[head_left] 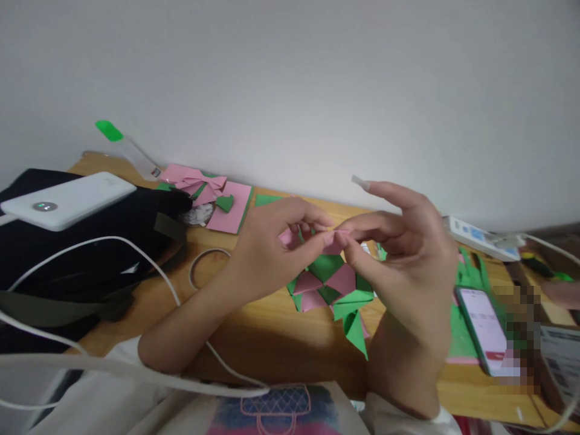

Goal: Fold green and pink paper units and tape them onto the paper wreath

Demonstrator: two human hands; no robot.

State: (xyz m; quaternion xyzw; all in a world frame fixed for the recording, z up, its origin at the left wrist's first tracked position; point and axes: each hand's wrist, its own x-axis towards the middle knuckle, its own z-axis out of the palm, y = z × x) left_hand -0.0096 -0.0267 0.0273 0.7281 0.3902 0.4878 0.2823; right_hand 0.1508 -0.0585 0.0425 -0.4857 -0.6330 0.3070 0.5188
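A small folded piece of pink paper (335, 243) is pinched between my two hands. My left hand (281, 248) grips its left side with thumb and fingers closed. From the right, my right hand (399, 248) pinches the same paper between thumb and a bent finger, while its index finger points up and away. Just below and behind the fingertips is an origami piece of interlocked green and pink paper (324, 284), with a pointed green flap hanging at its lower right. The fingers partly hide where the pinched paper meets this piece.
Folded pink and green papers (203, 187) lie at the back left, near a clear tube with a green cap (109, 130). A white power bank (67, 199) rests on a black bag (149, 241), its cable crossing the front. A phone (484, 332) and power strip (483, 237) are right.
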